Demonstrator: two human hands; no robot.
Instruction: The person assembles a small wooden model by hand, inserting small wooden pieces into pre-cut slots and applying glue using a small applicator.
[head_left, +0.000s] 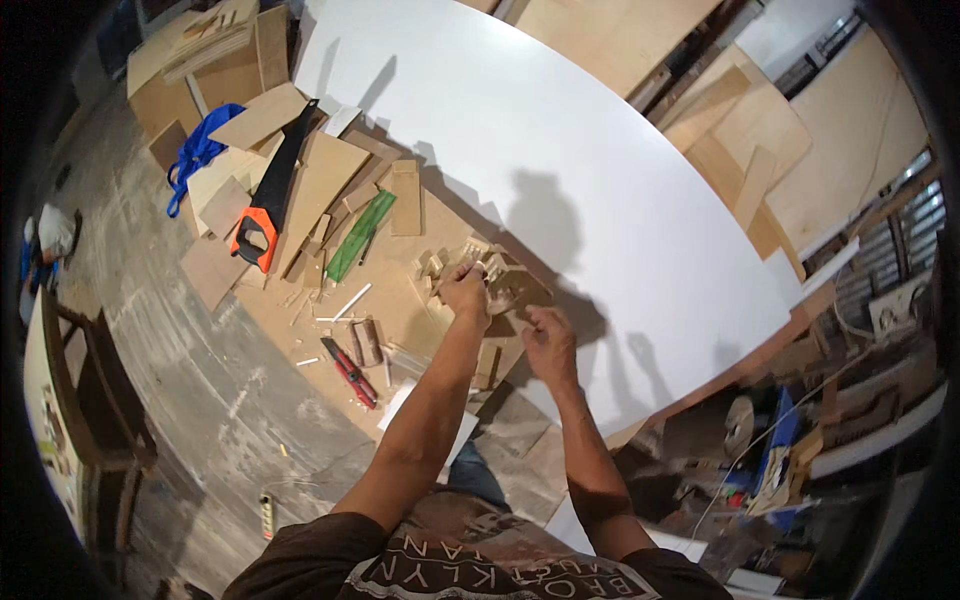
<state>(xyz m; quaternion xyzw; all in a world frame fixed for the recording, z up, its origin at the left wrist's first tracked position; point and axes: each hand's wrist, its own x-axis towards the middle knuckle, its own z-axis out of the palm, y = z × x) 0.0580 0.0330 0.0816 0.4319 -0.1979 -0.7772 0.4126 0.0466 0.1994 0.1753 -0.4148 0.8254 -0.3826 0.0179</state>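
A: What is held by the left hand (pixel 466 292)?

B: A small pale piece is pinched in its curled fingers; its kind cannot be told. The right hand (pixel 549 345) is loosely curled just beside, and whether anything is gripped cannot be told.

A: And the work itself?

B: A small wooden assembly (pixel 505 283), built of light plywood blocks, is set directly beyond both hands on a brown board (pixel 400 300), against a large white panel (pixel 560 130). Further left, a green strip (pixel 360 236), red-handled pliers (pixel 349 372) and an orange-handled handsaw (pixel 272 190) are laid among plywood offcuts.
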